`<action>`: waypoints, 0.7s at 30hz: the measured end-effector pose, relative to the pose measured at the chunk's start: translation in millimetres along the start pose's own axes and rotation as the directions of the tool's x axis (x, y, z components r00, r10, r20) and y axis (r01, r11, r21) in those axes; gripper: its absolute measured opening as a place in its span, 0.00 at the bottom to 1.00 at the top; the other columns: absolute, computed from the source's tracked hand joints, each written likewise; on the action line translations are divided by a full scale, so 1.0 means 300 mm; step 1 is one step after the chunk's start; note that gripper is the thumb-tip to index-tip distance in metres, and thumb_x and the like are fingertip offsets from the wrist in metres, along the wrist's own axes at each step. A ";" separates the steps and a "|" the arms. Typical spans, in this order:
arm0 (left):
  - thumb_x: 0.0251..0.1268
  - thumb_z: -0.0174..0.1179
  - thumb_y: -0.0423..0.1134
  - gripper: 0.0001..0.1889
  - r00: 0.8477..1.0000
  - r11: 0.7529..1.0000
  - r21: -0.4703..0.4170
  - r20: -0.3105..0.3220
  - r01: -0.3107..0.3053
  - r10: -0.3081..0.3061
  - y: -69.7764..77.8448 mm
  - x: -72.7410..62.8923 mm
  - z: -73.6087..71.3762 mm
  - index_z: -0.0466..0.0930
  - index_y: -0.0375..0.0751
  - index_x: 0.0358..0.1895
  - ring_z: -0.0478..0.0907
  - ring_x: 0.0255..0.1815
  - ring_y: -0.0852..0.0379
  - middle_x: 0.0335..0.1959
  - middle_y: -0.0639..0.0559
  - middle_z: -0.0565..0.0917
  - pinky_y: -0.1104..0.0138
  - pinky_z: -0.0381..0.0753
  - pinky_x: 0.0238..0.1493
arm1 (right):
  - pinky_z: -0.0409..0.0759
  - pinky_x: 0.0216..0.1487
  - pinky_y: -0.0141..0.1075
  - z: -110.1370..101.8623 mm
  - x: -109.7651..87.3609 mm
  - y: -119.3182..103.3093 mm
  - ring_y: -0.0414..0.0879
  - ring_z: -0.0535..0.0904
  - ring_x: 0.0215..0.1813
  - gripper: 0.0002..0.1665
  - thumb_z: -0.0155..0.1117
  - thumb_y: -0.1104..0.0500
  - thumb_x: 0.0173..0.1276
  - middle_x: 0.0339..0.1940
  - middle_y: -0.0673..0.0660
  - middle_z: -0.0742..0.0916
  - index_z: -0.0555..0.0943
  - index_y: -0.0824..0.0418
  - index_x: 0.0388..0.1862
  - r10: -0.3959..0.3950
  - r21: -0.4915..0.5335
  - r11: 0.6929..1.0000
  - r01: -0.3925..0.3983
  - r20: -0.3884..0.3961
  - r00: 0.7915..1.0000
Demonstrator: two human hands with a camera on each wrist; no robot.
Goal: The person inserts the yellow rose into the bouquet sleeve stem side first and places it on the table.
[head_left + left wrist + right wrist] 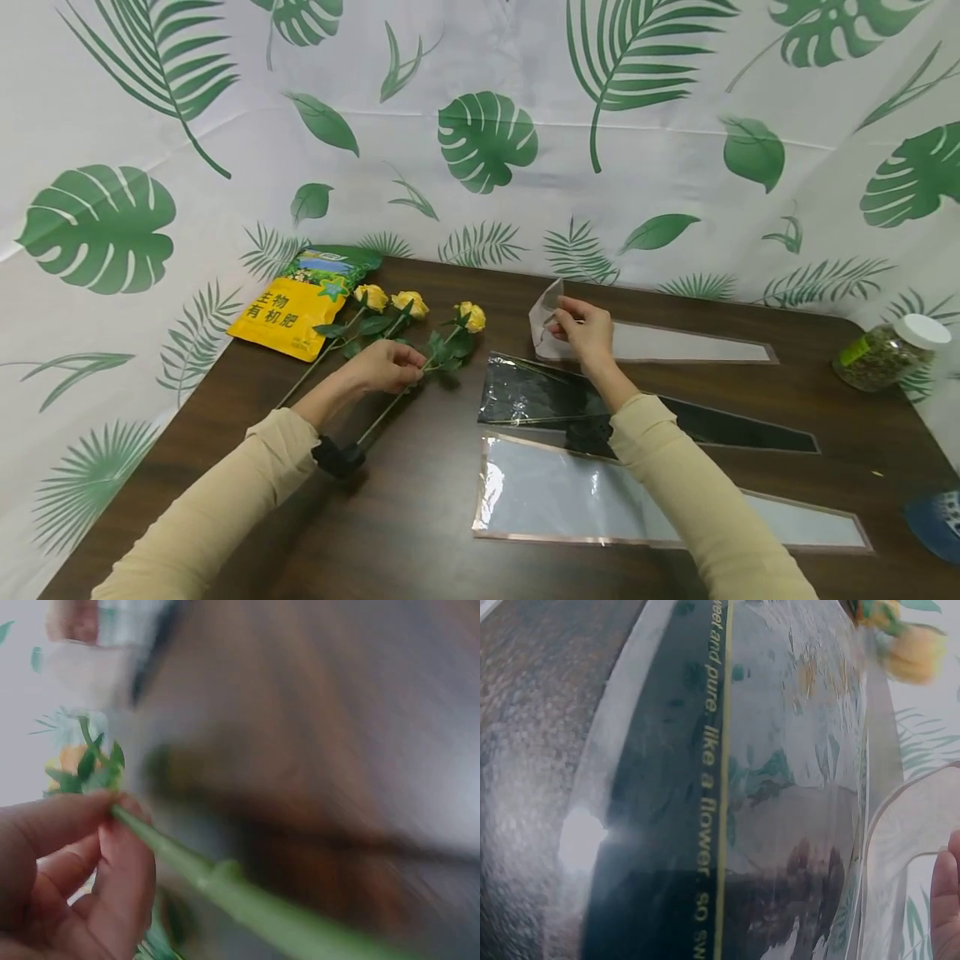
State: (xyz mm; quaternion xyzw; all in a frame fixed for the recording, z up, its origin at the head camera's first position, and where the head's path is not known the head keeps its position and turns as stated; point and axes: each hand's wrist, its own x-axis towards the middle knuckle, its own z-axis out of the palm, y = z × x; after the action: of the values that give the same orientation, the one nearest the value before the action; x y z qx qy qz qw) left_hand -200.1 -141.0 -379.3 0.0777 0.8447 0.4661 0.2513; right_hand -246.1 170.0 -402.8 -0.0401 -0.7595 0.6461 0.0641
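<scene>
A single yellow rose (471,317) with green leaves hangs just above the dark table, its stem (187,866) pinched between the thumb and fingers of my left hand (384,367). Over at the back, my right hand (588,332) pinches the raised left end of a white tapered flower sleeve (675,342), lifting that edge up. Whether the sleeve's mouth is parted cannot be told. Below the right forearm lies a black flower sleeve (536,392), its gold lettering readable in the right wrist view. Nearest me is a pale, shiny sleeve (555,492).
Two more yellow roses (409,305) lie left of my left hand, beside a yellow and green fertilizer bag (281,312). A white-lidded jar (888,354) of dried bits stands at the right. A blue object (937,525) is cut off at the right edge.
</scene>
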 end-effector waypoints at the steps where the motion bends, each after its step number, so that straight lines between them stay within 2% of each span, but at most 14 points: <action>1: 0.68 0.53 0.31 0.16 1.000 0.995 -0.096 0.011 -0.004 0.005 0.019 0.005 0.000 0.72 0.26 0.56 0.79 0.38 0.56 0.43 0.40 0.81 0.65 0.82 0.41 | 0.82 0.32 0.28 0.004 0.001 0.000 0.30 0.80 0.23 0.20 0.57 0.69 0.67 0.48 0.75 0.80 0.75 0.74 0.57 -0.001 -0.001 1.000 0.001 0.001 1.000; 2: 0.68 0.52 0.31 0.17 1.000 0.982 -0.187 0.007 -0.019 0.020 0.042 0.014 0.001 0.70 0.25 0.57 0.79 0.39 0.57 0.43 0.41 0.80 0.66 0.82 0.42 | 0.82 0.32 0.28 0.007 0.001 -0.001 0.30 0.81 0.23 0.20 0.57 0.69 0.67 0.48 0.75 0.80 0.75 0.74 0.57 -0.002 -0.005 1.000 0.002 0.000 1.000; 4: 0.68 0.52 0.30 0.19 0.998 0.923 -0.382 -0.052 -0.051 0.034 0.107 0.045 0.013 0.68 0.26 0.60 0.80 0.41 0.58 0.41 0.47 0.81 0.69 0.82 0.42 | 0.82 0.32 0.28 0.010 0.001 -0.002 0.30 0.80 0.23 0.19 0.58 0.69 0.67 0.46 0.75 0.81 0.75 0.74 0.56 -0.012 -0.018 1.000 0.011 -0.002 1.000; 5: 0.68 0.53 0.30 0.19 0.995 0.877 -0.475 -0.096 -0.077 0.036 0.147 0.061 0.022 0.67 0.27 0.60 0.80 0.41 0.58 0.40 0.50 0.81 0.70 0.82 0.41 | 0.82 0.32 0.28 0.011 -0.001 -0.003 0.30 0.80 0.22 0.19 0.58 0.69 0.67 0.46 0.75 0.81 0.75 0.74 0.56 -0.012 -0.020 1.000 0.012 0.000 1.000; 7: 0.67 0.53 0.27 0.17 0.977 0.756 -0.635 -0.212 -0.158 0.026 0.239 0.103 0.047 0.69 0.28 0.57 0.81 0.37 0.61 0.36 0.53 0.81 0.74 0.81 0.36 | 0.82 0.33 0.28 0.012 -0.003 -0.003 0.29 0.80 0.22 0.19 0.58 0.69 0.67 0.45 0.75 0.81 0.75 0.74 0.56 -0.025 -0.041 0.999 0.025 0.005 1.000; 9: 0.65 0.55 0.27 0.13 0.942 0.637 -0.725 -0.334 -0.260 0.004 0.330 0.148 0.075 0.72 0.32 0.52 0.81 0.33 0.63 0.32 0.53 0.81 0.76 0.81 0.32 | 0.83 0.33 0.29 0.012 -0.006 -0.004 0.29 0.79 0.22 0.19 0.58 0.69 0.67 0.44 0.75 0.82 0.76 0.74 0.56 -0.043 -0.066 0.997 0.044 0.012 0.999; 11: 0.64 0.56 0.26 0.10 0.894 0.557 -0.743 -0.449 -0.370 -0.005 0.403 0.186 0.098 0.74 0.34 0.47 0.80 0.29 0.65 0.31 0.53 0.79 0.77 0.80 0.29 | 0.83 0.34 0.30 0.015 -0.012 -0.005 0.29 0.79 0.23 0.18 0.58 0.69 0.67 0.44 0.74 0.82 0.76 0.73 0.55 -0.055 -0.090 0.994 0.056 0.014 0.998; 12: 0.63 0.57 0.26 0.08 0.861 0.534 -0.730 -0.509 -0.427 -0.007 0.430 0.207 0.108 0.74 0.34 0.45 0.79 0.27 0.66 0.30 0.53 0.78 0.77 0.80 0.27 | 0.83 0.34 0.30 0.016 -0.015 -0.005 0.29 0.79 0.23 0.18 0.58 0.69 0.67 0.43 0.74 0.82 0.77 0.73 0.55 -0.065 -0.107 0.992 0.067 0.015 0.998; 14: 0.62 0.58 0.26 0.08 0.786 0.524 -0.669 -0.618 -0.527 0.003 0.465 0.239 0.121 0.75 0.33 0.44 0.77 0.27 0.67 0.30 0.53 0.76 0.77 0.79 0.28 | 0.83 0.34 0.31 0.019 -0.020 -0.011 0.31 0.80 0.24 0.18 0.58 0.69 0.66 0.43 0.72 0.83 0.77 0.72 0.55 -0.079 -0.117 0.990 0.081 0.022 0.997; 15: 0.61 0.59 0.26 0.09 0.742 0.532 -0.623 -0.670 -0.573 0.015 0.474 0.253 0.125 0.75 0.31 0.44 0.76 0.28 0.67 0.31 0.53 0.76 0.77 0.79 0.28 | 0.83 0.34 0.31 0.020 -0.023 -0.013 0.31 0.80 0.24 0.18 0.58 0.69 0.66 0.43 0.72 0.83 0.77 0.73 0.55 -0.087 -0.119 0.989 0.089 0.026 0.996; 17: 0.61 0.59 0.25 0.09 0.645 0.572 -0.507 -0.763 -0.645 0.051 0.478 0.278 0.132 0.75 0.29 0.44 0.74 0.27 0.67 0.31 0.51 0.77 0.77 0.78 0.28 | 0.83 0.34 0.30 0.020 -0.027 -0.018 0.32 0.80 0.25 0.18 0.58 0.70 0.66 0.43 0.72 0.83 0.77 0.73 0.55 -0.092 -0.110 0.989 0.095 0.030 0.995; 19: 0.61 0.59 0.26 0.09 0.555 0.622 -0.388 -0.827 -0.680 0.092 0.469 0.296 0.141 0.75 0.28 0.43 0.73 0.27 0.66 0.32 0.47 0.78 0.77 0.78 0.29 | 0.83 0.34 0.30 0.017 -0.031 -0.021 0.32 0.80 0.24 0.18 0.59 0.70 0.66 0.42 0.72 0.83 0.77 0.73 0.55 -0.097 -0.108 0.989 0.100 0.029 0.995; 20: 0.61 0.59 0.26 0.08 0.520 0.644 -0.338 -0.847 -0.687 0.109 0.462 0.303 0.146 0.75 0.28 0.43 0.73 0.27 0.66 0.33 0.46 0.79 0.77 0.78 0.29 | 0.83 0.34 0.30 0.015 -0.032 -0.021 0.33 0.80 0.24 0.18 0.58 0.70 0.66 0.41 0.73 0.83 0.77 0.74 0.55 -0.100 -0.113 0.988 0.102 0.027 0.995; 21: 0.61 0.59 0.27 0.08 0.493 0.664 -0.297 -0.861 -0.687 0.125 0.454 0.308 0.152 0.75 0.28 0.42 0.73 0.27 0.67 0.33 0.44 0.79 0.77 0.78 0.30 | 0.83 0.34 0.31 0.013 -0.033 -0.021 0.33 0.81 0.25 0.18 0.58 0.70 0.66 0.41 0.73 0.83 0.77 0.74 0.54 -0.103 -0.121 0.987 0.105 0.025 0.994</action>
State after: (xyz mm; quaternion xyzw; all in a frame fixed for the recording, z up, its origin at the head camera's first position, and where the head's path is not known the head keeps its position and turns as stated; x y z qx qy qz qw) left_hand -271.0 2.5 -319.3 -0.0078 0.6163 0.7436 -0.2591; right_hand -236.7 163.9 -397.5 0.0018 -0.7993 0.5944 0.0881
